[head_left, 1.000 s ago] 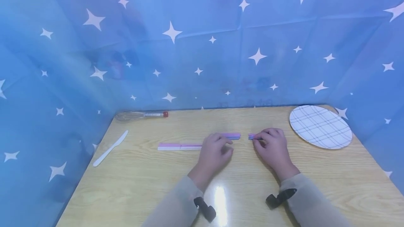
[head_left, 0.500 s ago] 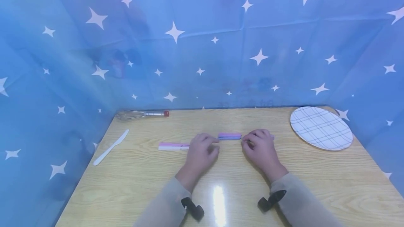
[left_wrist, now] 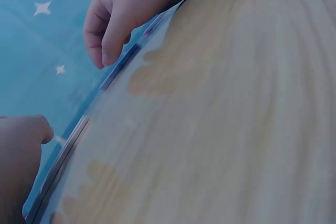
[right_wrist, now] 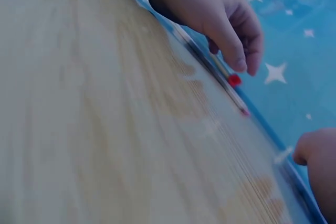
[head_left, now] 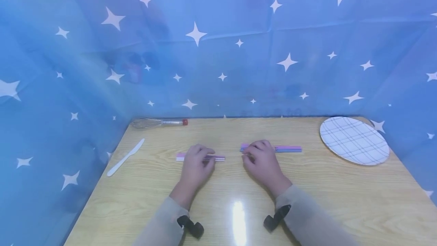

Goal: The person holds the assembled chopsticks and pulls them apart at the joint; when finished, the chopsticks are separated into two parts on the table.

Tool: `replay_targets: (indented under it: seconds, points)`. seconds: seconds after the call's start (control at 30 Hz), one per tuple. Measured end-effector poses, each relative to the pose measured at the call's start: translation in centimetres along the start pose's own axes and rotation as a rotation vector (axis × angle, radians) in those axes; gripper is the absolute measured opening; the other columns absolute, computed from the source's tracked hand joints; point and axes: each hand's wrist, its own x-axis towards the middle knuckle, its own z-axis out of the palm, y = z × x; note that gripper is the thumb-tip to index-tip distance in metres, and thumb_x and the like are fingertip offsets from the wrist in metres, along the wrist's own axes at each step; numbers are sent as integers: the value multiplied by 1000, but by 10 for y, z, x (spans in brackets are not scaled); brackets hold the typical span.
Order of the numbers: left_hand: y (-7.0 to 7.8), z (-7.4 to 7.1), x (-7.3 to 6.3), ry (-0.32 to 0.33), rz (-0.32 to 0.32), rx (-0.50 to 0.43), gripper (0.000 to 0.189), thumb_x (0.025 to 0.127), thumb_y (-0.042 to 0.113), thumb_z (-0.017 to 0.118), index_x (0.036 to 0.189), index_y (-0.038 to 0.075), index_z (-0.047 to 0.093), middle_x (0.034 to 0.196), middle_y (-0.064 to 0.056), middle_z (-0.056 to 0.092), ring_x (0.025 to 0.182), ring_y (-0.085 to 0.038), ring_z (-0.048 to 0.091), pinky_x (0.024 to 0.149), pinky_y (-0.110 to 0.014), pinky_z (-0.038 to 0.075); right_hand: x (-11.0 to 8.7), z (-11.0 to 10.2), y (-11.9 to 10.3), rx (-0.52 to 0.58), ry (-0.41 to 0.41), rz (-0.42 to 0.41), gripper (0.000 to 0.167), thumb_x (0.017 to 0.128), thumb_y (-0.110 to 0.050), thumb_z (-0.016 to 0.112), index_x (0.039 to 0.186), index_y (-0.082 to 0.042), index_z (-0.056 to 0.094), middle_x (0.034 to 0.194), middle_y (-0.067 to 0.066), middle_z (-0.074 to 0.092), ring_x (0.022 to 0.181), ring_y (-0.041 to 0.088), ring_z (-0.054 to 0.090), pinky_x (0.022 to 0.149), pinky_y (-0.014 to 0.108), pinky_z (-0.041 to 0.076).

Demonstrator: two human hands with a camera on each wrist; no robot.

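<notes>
A flat bundle of thin pink and white sticks, resembling chopsticks [head_left: 220,158], lies crosswise on the table. My left hand [head_left: 196,166] hangs over its middle with loosely bent fingers; in the right wrist view these fingertips are above the sticks, holding nothing. To the right lies a second bundle, pink and blue chopstick-like sticks [head_left: 288,149]. Over its left part is my right hand [head_left: 264,164], covering some of it. In the left wrist view the right hand's fingers point down beside the sticks, with nothing seen between thumb and fingers.
A whisk [head_left: 160,122] with a red handle end lies along the back left edge. In front of it is a white knife [head_left: 126,157]. At the back right lies a white checked oval plate [head_left: 355,139]. A blue star-patterned curtain [head_left: 218,60] borders the wooden table [head_left: 143,208].
Both hands have moved left, the left one from between the bundles to over the pink and white sticks, the right one along the pink and blue sticks. The sticks stay in place.
</notes>
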Motion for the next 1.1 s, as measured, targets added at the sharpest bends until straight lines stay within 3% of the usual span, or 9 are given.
replay_targets:
  seconds: [0.27,0.43,0.67,0.87,1.0,1.1]
  points:
    - [-28,-26,-14,46,-16,26,15,88,10,82,102,11,79,106,-6,69,101,-28,64,92,-48,52,9,29,-30,16,-74,-16,7,92,-14,78,98,-15,81,104,-1,71,108,25,57,99,46,45]
    - [-37,-38,-18,-1,-111,13,11,99,15,75,108,11,78,114,-6,70,111,-28,63,98,-50,52,14,44,-44,28,-68,-55,10,90,-13,79,99,-15,82,105,1,70,107,27,57,99,47,45]
    - [-44,-37,-17,-111,-200,40,20,103,22,70,121,15,76,128,-4,69,127,-30,58,115,-57,36,19,65,-54,-15,-66,-71,18,91,-17,78,107,-14,85,104,2,69,106,28,57,96,46,46]
    - [-43,-36,-18,-134,-244,52,25,101,24,72,124,17,75,135,-4,67,137,-32,53,118,-58,24,18,67,-53,-54,-82,-50,19,93,-18,80,111,-12,84,106,5,70,107,30,57,96,46,47]
    - [-41,-39,-18,-152,-269,52,30,100,24,73,128,15,73,141,-7,66,143,-35,50,123,-60,21,18,66,-54,-74,-118,-20,25,95,-20,78,117,-8,82,112,7,70,111,32,56,100,47,46]
    - [-41,-42,-16,-165,-283,58,30,99,25,74,127,14,73,140,-8,66,141,-35,52,123,-59,26,19,67,-55,-94,-137,-6,27,97,-21,77,119,-7,81,114,8,70,114,32,56,103,48,45]
